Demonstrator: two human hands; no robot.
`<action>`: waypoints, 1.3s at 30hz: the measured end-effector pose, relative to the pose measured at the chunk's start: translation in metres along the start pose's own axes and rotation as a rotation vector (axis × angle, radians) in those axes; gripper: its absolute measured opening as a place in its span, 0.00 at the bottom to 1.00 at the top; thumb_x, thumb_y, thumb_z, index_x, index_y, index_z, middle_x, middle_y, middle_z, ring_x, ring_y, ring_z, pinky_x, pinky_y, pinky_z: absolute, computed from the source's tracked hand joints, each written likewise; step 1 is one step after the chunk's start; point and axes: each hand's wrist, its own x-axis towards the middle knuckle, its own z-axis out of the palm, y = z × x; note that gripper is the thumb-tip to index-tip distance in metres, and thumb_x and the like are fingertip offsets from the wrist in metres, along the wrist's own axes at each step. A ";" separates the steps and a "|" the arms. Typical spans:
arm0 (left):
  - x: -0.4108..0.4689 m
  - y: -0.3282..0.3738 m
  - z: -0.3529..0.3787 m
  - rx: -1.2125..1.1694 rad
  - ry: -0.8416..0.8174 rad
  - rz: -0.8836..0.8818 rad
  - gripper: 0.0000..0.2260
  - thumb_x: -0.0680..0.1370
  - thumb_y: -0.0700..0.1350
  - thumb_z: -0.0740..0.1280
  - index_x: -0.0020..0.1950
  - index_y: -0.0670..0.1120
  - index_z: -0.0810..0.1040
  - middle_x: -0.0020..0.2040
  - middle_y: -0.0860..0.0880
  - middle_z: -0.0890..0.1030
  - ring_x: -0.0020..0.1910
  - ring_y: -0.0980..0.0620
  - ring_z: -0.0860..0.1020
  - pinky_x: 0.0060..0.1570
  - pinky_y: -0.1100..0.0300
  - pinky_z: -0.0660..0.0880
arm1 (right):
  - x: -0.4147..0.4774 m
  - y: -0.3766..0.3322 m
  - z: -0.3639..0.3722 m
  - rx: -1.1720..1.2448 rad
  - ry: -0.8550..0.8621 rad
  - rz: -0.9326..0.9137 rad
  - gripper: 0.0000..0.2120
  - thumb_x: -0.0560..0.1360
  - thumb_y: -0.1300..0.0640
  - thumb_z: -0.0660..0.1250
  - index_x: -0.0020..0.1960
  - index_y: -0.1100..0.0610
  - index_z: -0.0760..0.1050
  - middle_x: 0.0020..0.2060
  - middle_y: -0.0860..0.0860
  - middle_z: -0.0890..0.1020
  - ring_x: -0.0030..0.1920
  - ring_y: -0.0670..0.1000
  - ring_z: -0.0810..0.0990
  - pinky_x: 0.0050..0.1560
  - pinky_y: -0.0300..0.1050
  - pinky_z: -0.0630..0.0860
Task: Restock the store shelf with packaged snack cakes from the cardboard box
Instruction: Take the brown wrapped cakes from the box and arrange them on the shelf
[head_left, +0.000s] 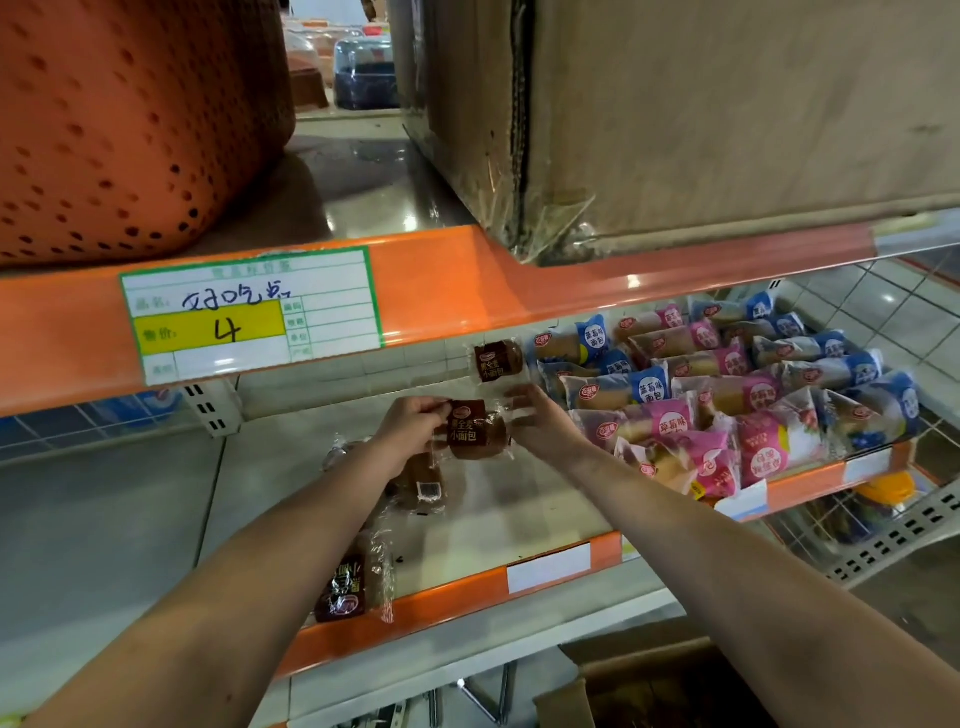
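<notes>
While brown snack cake pack (475, 428) pinched at seam by left hand (410, 423), right hand (540, 421) hold unclear; judged light, crushable: seams to be gripped
</notes>
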 end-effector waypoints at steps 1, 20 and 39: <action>0.001 0.000 0.002 -0.010 0.009 -0.002 0.10 0.80 0.37 0.62 0.60 0.39 0.76 0.50 0.44 0.79 0.43 0.51 0.78 0.47 0.53 0.77 | -0.001 0.001 -0.001 -0.216 0.041 -0.069 0.26 0.73 0.62 0.69 0.69 0.55 0.66 0.63 0.53 0.71 0.63 0.54 0.72 0.61 0.44 0.72; 0.005 -0.006 0.007 0.487 0.117 0.209 0.12 0.79 0.34 0.58 0.58 0.45 0.75 0.58 0.48 0.78 0.44 0.54 0.77 0.36 0.65 0.71 | -0.004 0.017 -0.004 -1.029 0.150 -0.353 0.32 0.75 0.43 0.65 0.73 0.56 0.63 0.71 0.55 0.68 0.75 0.56 0.57 0.74 0.55 0.35; 0.002 -0.054 -0.006 1.301 0.033 0.272 0.24 0.80 0.58 0.55 0.74 0.51 0.60 0.77 0.45 0.55 0.75 0.41 0.53 0.74 0.42 0.51 | 0.033 0.007 0.020 -1.030 0.107 -0.093 0.29 0.77 0.65 0.62 0.75 0.60 0.56 0.74 0.58 0.57 0.76 0.57 0.56 0.67 0.51 0.67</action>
